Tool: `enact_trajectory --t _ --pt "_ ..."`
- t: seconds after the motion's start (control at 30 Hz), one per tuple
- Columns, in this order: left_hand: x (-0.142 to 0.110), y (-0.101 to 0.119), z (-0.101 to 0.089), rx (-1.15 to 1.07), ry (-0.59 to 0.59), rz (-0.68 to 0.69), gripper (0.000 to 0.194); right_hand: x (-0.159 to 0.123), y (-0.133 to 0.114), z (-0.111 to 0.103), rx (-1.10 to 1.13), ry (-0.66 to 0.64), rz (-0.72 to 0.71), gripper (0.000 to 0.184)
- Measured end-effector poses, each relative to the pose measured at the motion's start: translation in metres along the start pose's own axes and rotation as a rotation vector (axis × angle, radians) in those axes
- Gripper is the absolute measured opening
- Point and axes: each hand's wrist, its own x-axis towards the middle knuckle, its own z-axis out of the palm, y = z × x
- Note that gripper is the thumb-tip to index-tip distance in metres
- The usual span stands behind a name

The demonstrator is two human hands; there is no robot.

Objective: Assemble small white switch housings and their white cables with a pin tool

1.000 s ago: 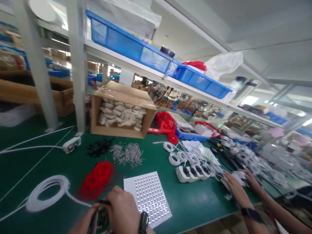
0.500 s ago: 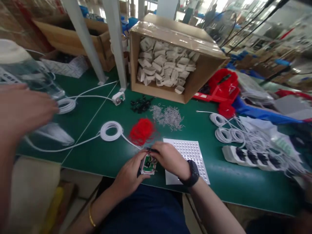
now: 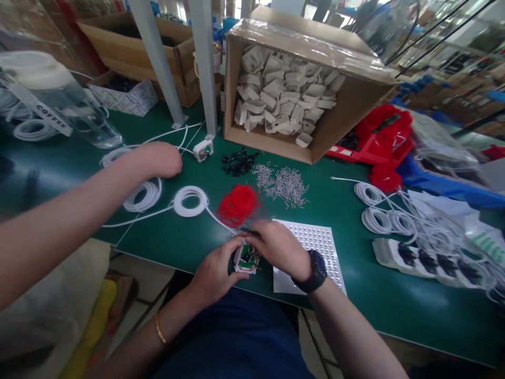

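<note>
Housing (image 3: pixel 239 267), white, green board (image 3: pixel 245 250) inside

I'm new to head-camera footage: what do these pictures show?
There is no machine: one camera, worn on a person's head, looks forward and down at their bare hands. The left hand holds a small white case with a green board inside; the right hand grips a thin dark thing, too blurred to name. A white cable runs from its coil towards them. On the green table lie red strands, black bits, silvery pins and a sheet of shiny dots; behind is a cardboard box of white shells. The arm from the left is another person's.
</note>
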Motion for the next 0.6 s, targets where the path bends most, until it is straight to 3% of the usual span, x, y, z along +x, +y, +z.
enact_trajectory --t 0.2,0.33,0.43,0.6 --pt "-0.0006 -0.0002 0.0006 -0.03 0.017 -0.023 0.058 0.0026 -0.0023 -0.0011 -0.043 -0.013 -0.012 0.017" --pt "-0.0007 -0.0012 0.0005 -0.068 0.025 -0.012 0.074 0.0029 -0.0039 -0.0029 -0.108 -0.033 0.009 0.021" --pt "-0.0001 -0.0015 -0.0003 -0.059 0.037 0.062 0.085 -0.0001 -0.0053 -0.0049 -0.162 -0.063 0.07 0.028" --pt "-0.0012 -0.0062 0.0001 -0.015 0.124 0.253 0.072 -0.0062 -0.0067 -0.0065 -0.165 -0.018 0.067 0.022"
